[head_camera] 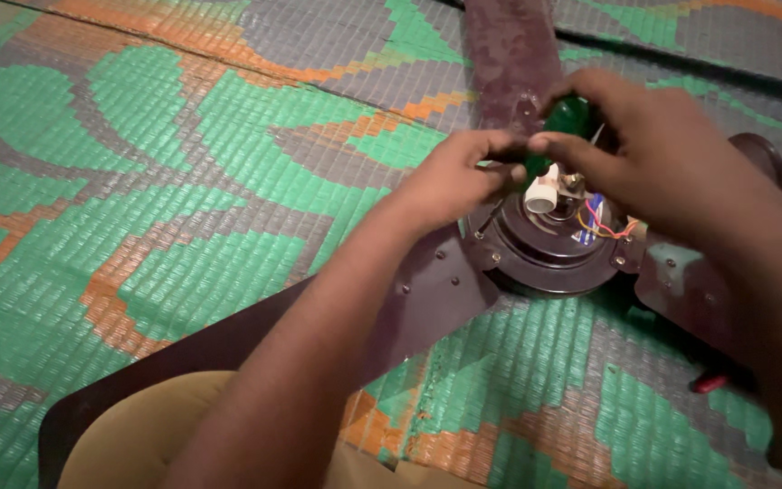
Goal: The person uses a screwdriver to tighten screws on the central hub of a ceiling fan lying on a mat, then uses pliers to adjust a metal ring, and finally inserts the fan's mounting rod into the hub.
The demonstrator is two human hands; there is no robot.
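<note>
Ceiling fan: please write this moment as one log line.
left hand: touching green handle | right hand: gripping green handle | ceiling fan: on woven mat

The floor is covered by a woven plastic mat with big green leaf shapes, orange curved bands and grey fields. At 12 o'clock a dark seam runs where a second mat of the same pattern begins. The light is soft and even.
</note>
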